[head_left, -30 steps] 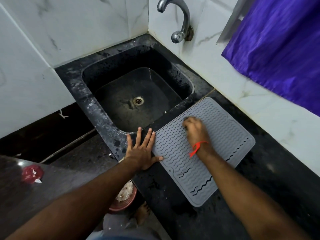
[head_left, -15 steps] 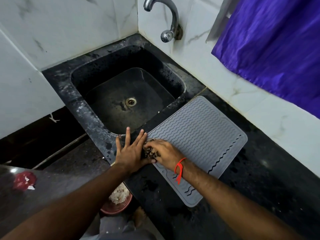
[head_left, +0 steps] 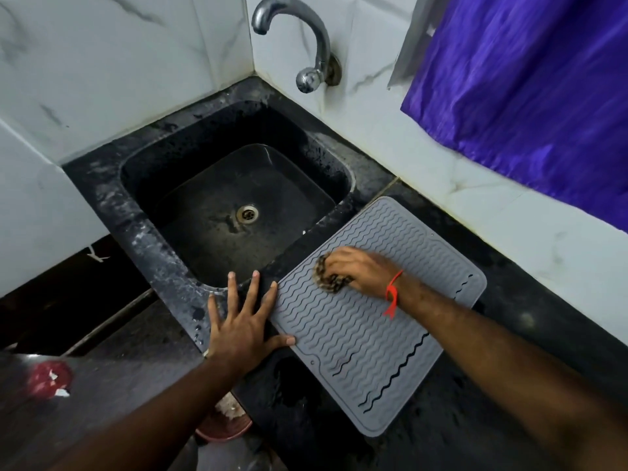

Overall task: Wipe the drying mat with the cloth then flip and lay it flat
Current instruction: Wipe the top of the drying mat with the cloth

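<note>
The grey drying mat (head_left: 356,334), ribbed with wavy lines, lies flat on the black counter to the right of the sink. My right hand (head_left: 360,270), with a red thread at the wrist, presses a bunched dark patterned cloth (head_left: 331,280) onto the mat's upper middle. My left hand (head_left: 244,321) lies flat with fingers spread on the counter at the mat's left edge, its thumb touching the mat's border.
A black sink (head_left: 238,205) with a drain sits to the left of the mat, under a metal tap (head_left: 306,62). White marble tiles line the walls. A purple curtain (head_left: 530,83) hangs at the upper right. A reddish bowl (head_left: 224,426) sits below the counter edge.
My right hand has moved the cloth from the mat's left edge, beside my left hand, rightward to the mat's middle. My left hand has stayed in place.
</note>
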Motion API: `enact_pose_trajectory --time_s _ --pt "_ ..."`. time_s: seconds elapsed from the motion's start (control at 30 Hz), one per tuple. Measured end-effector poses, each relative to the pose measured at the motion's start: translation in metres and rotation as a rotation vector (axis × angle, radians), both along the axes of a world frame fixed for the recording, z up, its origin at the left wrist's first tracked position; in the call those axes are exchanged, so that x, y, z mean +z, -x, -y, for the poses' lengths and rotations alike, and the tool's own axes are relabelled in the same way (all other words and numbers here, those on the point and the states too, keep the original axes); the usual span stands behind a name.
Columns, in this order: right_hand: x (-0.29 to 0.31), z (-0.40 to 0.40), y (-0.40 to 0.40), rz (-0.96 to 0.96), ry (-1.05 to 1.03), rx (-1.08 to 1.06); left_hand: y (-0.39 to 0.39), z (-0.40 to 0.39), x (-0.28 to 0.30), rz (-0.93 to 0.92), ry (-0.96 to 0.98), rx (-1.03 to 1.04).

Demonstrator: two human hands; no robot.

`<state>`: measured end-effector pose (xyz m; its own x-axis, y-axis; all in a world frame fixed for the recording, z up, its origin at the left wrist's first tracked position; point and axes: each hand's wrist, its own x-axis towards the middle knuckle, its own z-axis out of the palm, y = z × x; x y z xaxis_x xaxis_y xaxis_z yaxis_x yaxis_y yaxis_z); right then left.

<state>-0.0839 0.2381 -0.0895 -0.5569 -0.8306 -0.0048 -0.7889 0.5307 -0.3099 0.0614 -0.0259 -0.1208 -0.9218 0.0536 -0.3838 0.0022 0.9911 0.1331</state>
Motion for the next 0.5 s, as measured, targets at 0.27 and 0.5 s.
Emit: enact_pose_trajectory --time_s 0.27,0.5 --pt "0.016 -0.090 0.100 -0.006 -0.131 -0.519 0.001 -0.001 0.002 0.035 0.034 -0.006" --pt "0.020 -0.093 0.128 0.016 0.029 -0.974 0.003 -0.001 0.004 0.052 0.047 -0.018"
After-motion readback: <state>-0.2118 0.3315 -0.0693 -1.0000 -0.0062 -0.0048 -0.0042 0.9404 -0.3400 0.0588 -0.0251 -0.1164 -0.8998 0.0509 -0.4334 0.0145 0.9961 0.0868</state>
